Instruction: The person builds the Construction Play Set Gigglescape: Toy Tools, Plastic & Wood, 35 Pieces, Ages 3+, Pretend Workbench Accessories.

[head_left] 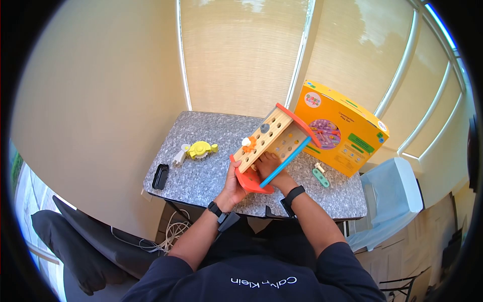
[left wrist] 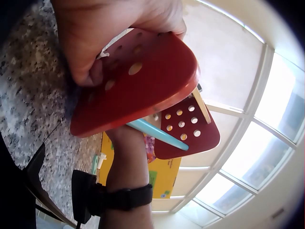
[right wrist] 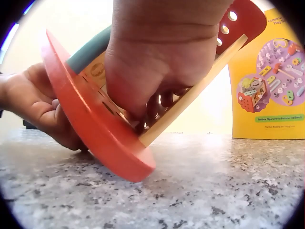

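Observation:
A wooden toy toolbox is held tilted over the table, with red end panels, a blue rod and a board full of holes. A grey knob, an orange piece and a white piece sit on the board's outer face. My left hand grips the nearer red panel, thumb on its outer face. Past the rod, my right hand reaches inside the toolbox, its bent fingers close to the board's inner face. I cannot tell what those fingertips hold.
A yellow toy box stands at the back right. Near it lie a green strip with holes and a cream bolt. To the left are a lime-yellow toy piece, a grey-white piece and a black case.

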A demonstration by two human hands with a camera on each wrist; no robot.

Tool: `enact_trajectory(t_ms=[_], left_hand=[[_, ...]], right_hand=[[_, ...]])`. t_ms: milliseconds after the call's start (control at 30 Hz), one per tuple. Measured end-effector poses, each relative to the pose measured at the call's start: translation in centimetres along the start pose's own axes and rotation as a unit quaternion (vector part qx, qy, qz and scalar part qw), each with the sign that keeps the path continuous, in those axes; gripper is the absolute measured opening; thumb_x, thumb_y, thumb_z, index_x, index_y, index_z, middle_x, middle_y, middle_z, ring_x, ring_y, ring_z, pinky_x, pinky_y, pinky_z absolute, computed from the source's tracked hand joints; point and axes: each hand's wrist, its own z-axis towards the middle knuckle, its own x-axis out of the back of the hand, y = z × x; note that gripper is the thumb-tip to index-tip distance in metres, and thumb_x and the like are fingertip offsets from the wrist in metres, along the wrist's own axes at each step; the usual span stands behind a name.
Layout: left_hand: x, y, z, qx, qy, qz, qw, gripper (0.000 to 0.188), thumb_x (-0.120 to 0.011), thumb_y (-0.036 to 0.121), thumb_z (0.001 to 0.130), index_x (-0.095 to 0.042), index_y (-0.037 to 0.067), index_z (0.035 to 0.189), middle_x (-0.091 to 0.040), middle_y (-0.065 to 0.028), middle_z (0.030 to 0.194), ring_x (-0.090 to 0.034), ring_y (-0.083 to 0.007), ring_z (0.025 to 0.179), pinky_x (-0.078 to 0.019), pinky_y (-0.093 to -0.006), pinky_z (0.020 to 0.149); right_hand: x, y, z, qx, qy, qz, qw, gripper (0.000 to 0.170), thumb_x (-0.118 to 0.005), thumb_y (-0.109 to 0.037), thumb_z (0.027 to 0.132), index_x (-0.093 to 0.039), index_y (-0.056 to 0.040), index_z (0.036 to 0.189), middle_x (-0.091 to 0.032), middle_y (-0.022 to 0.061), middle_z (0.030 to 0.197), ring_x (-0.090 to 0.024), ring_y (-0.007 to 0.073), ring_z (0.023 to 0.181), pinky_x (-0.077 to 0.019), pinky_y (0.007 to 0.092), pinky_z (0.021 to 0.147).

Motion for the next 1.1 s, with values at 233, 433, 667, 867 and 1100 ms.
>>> enact_trajectory(t_ms=[233, 433, 667, 867, 1100], left_hand=[[-0.2, -0.5, -0.4, -0.024, 0.005, 0.001, 1.0, 0.077, -0.062, 0.056, 0.093, -0.044, 0.011, 0.153, -0.055, -0.0115, 0.148, -0.055, -0.0291, 0.135, -0.045, -0.0525, 0.113], [-1.5, -0.8, -1.6, -0.032, 0.018, -0.004, 0.999, 0.065, -0.06, 0.059, 0.093, -0.056, 0.013, 0.14, -0.062, -0.0071, 0.134, -0.06, -0.0251, 0.124, -0.0459, -0.0536, 0.109], [-1.0, -0.9, -1.2, -0.042, -0.012, -0.015, 0.999, 0.077, -0.048, 0.061, 0.099, -0.037, 0.013, 0.158, -0.046, -0.0118, 0.157, -0.047, -0.0305, 0.143, -0.04, -0.0536, 0.118], [-1.0, -1.1, -0.9, -0.072, 0.024, 0.035, 0.997, 0.077, -0.039, 0.065, 0.098, -0.045, 0.011, 0.153, -0.058, -0.0109, 0.146, -0.057, -0.0315, 0.133, -0.0455, -0.0556, 0.111], [0.5, -1.0, -0.9, -0.048, -0.005, 0.007, 0.999, 0.078, -0.039, 0.066, 0.096, -0.045, 0.015, 0.154, -0.057, -0.0112, 0.145, -0.059, -0.0318, 0.13, -0.0453, -0.0603, 0.108]], right_hand=[[0.0, -0.1, 0.6, 0.0, -0.016, -0.008, 1.0, 0.031, -0.061, -0.022, 0.088, -0.077, -0.0148, 0.113, -0.067, 0.0127, 0.122, -0.061, 0.0316, 0.116, -0.0455, 0.0481, 0.099], [-0.9, -0.5, 1.1, 0.002, 0.018, -0.027, 0.999, 0.027, -0.061, -0.024, 0.089, -0.081, -0.0153, 0.105, -0.069, 0.0108, 0.121, -0.061, 0.03, 0.117, -0.0443, 0.047, 0.098], [1.8, -1.5, 0.3, -0.024, -0.019, -0.07, 0.997, 0.035, -0.057, -0.026, 0.095, -0.072, -0.0127, 0.124, -0.068, 0.0113, 0.123, -0.057, 0.0305, 0.125, -0.0396, 0.0521, 0.107], [5.9, 1.2, -2.6, -0.043, 0.114, -0.066, 0.99, 0.036, -0.064, -0.021, 0.085, -0.07, -0.0057, 0.116, -0.064, 0.0217, 0.129, -0.046, 0.0366, 0.143, -0.0233, 0.0572, 0.126], [11.7, 4.4, -7.8, -0.105, 0.128, 0.071, 0.984, 0.026, -0.067, -0.013, 0.088, -0.065, -0.0036, 0.113, -0.064, 0.0158, 0.115, -0.058, 0.0335, 0.114, -0.0452, 0.0476, 0.099]])
